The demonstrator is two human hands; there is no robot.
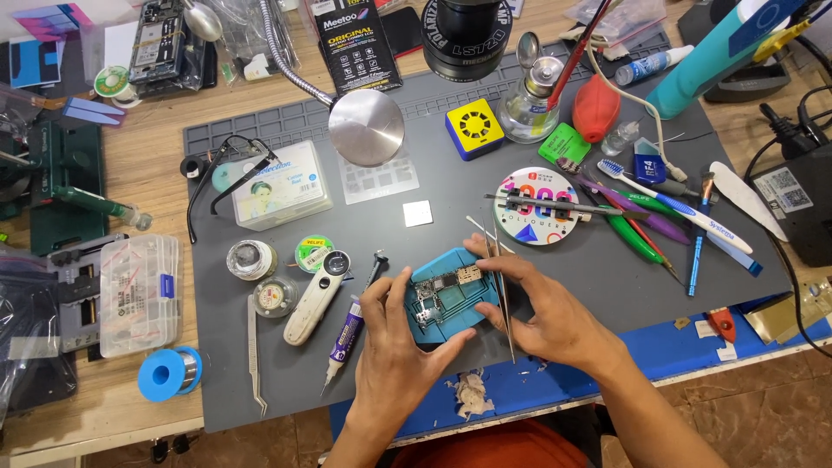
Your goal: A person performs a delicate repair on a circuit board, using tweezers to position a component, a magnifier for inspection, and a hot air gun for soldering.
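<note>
While the left hand (394,334) grips the blue rectangular board holder (451,299), the right hand (542,303) pinches thin steel tweezers (503,295); a slip could scratch the circuit board (442,290).

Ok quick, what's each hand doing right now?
Left hand: closed on the blue phone holder, gripping its left edge.
Right hand: closed, holding tweezers over the circuit board.

head view, steeply downward, near workbench (156,165)
</note>
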